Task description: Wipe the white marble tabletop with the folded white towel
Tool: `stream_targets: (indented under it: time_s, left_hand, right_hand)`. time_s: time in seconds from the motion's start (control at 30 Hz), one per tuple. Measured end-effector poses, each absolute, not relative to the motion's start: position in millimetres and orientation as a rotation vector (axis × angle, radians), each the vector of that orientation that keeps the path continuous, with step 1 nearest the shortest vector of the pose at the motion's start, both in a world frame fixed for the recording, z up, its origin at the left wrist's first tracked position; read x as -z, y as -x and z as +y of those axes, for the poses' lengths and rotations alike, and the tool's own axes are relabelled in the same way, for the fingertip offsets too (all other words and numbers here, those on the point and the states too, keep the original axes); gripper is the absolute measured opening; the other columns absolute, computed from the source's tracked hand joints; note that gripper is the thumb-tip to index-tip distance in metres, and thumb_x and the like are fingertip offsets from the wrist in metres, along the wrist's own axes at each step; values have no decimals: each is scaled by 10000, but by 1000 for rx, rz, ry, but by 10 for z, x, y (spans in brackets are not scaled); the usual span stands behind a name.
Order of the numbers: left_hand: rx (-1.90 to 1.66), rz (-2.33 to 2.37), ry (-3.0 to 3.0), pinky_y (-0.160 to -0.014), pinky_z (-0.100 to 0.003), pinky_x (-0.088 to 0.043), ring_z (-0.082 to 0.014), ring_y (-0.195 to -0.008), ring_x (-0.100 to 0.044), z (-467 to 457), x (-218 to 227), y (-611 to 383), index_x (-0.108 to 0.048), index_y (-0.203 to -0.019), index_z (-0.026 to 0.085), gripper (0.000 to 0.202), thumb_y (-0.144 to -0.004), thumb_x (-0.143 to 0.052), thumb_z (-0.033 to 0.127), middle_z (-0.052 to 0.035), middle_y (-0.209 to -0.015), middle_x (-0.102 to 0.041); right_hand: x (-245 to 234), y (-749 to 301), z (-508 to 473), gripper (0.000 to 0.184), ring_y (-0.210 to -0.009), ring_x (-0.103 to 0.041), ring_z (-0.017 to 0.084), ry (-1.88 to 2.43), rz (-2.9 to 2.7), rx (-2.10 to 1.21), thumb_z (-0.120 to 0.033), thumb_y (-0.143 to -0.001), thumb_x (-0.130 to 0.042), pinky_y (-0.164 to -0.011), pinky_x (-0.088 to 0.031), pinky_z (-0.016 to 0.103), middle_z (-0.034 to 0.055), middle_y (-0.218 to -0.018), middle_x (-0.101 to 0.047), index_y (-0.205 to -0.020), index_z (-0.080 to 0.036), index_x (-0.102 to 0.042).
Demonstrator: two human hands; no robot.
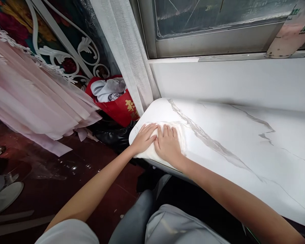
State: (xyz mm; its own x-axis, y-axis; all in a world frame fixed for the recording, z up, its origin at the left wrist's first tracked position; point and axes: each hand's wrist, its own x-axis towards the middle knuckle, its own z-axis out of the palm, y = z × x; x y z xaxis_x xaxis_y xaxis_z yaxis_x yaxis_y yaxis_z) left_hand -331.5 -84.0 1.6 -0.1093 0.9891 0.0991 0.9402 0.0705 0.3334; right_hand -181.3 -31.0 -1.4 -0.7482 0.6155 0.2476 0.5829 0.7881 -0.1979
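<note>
A fluffy white cloth (151, 152) lies near the rounded left end of a white marble-patterned table (234, 135). Pressed flat on it is my left hand (143, 138), fingers stretched out toward the wall. My right hand (168, 143) rests flat beside it on the same cloth, its fingers slightly spread. The thumbs of both hands nearly meet over the middle of the cloth. Part of the cloth is hidden under the palms.
Left of the table stands a red bag (117, 106) with pale grey fabric in it, above a black plastic bag (114, 135). A white curtain (124, 44) hangs at the corner. A pink bedspread (35, 91) drapes at the left. A window frame (218, 42) runs above the table.
</note>
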Motion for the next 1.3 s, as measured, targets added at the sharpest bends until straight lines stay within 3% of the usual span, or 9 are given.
stream_targets:
  time_s: [0.4,0.63,0.87,1.3]
  left_hand:
    - [-403,2295,-1911,-1262,-450,-161,-203,-1472,-349,-836,-23,3480,-412,-1466,191,521,-976,-284,316,-72,-1568,-440]
    - [-420,2350,-1904,-1247,-447,-173,-191,-1452,-369,-115,-21,3687,-430,-1439,184,490,-974,-305,274,-80,-1546,-461]
    - [-477,2253,-1970,-1238,-431,-191,-181,-1425,-403,763,-9,3983,-458,-1423,235,476,-968,-320,260,-44,-1517,-498]
    - [-587,2207,-2048,-1181,-420,-285,-229,-1346,-486,1546,96,4333,-528,-1374,202,490,-933,-338,298,-70,-1452,-571]
  right_hand:
    - [12,2042,-191,600,-1372,-408,398,775,-2691,-160,-311,-991,-366,-1149,-218,546,296,-1484,-444,-1500,5,-398]
    - [50,2320,531,546,-1263,-471,334,794,-2605,-200,-270,-966,-354,-1114,-254,475,230,-1350,-568,-1445,-37,-474]
    - [73,2584,1296,492,-1241,-490,312,920,-2545,-253,-263,-960,-372,-1124,-226,442,205,-1356,-571,-1386,-70,-523]
    - [82,2878,1905,424,-1172,-535,309,1011,-2427,-235,-242,-948,-390,-1072,-273,419,177,-1230,-650,-1273,-73,-604]
